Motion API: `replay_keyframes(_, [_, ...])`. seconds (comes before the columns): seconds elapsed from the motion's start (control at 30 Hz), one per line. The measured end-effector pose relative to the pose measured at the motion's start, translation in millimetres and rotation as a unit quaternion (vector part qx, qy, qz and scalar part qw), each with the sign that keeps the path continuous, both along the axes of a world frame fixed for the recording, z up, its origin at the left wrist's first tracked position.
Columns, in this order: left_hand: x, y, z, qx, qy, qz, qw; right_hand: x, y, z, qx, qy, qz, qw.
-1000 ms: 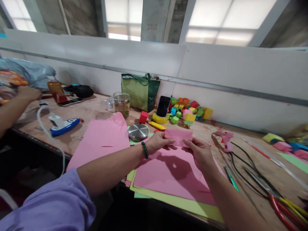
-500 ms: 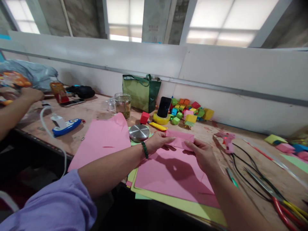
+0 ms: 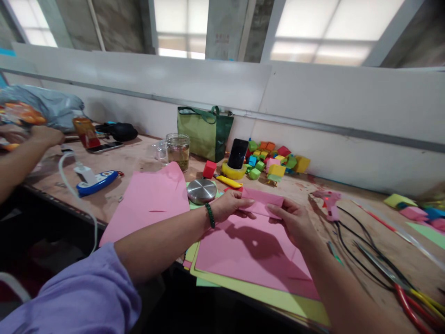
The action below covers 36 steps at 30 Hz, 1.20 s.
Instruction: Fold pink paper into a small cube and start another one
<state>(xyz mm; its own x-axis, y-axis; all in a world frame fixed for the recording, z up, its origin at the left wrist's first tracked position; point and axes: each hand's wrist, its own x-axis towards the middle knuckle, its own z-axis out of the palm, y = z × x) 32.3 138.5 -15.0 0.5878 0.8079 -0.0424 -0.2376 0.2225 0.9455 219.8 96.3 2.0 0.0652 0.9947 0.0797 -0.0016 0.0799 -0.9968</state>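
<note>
A small folded strip of pink paper is held level between both hands, above a large pink sheet that lies on yellow sheets. My left hand, with a green bead bracelet at the wrist, pinches the strip's left end. At its right end, the thumb and fingers of my right hand grip the paper. Another pink sheet lies to the left, its far edge curled up. Just beyond my left hand is a round metal lid.
Behind stand a glass mug, a green bag, a phone and several small paper cubes. A pink glue gun and scissors lie at right. Another person's hand is at far left.
Both hands and the pink strip have shifted very slightly to the right in view. The grip on the strip looks the same.
</note>
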Motion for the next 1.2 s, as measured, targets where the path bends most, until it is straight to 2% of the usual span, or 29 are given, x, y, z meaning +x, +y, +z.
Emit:
replay_keyframes(0.23, [-1.5, 0.3, 3.0, -0.008, -0.007, -0.006, 1.000, -0.3, -0.3, 0.7, -0.008, 0.013, 0.001, 1.000])
replay_keyframes(0.73, [-0.5, 0.5, 7.7, -0.054, -0.018, 0.023, 0.998, 0.0, 0.9, -1.6, -0.051, 0.072, 0.015, 0.996])
replay_keyframes(1.03, [-1.2, 4.0, 4.7, -0.084, 0.002, 0.023, 0.996, -4.6, -0.8, -5.8, -0.010, 0.044, 0.033, 0.998])
replay_keyframes(1.2, [-1.0, 5.5, 1.0, -0.082, 0.023, 0.028, 0.996, -5.9, -2.3, -6.3, 0.019, -0.035, 0.038, 0.998])
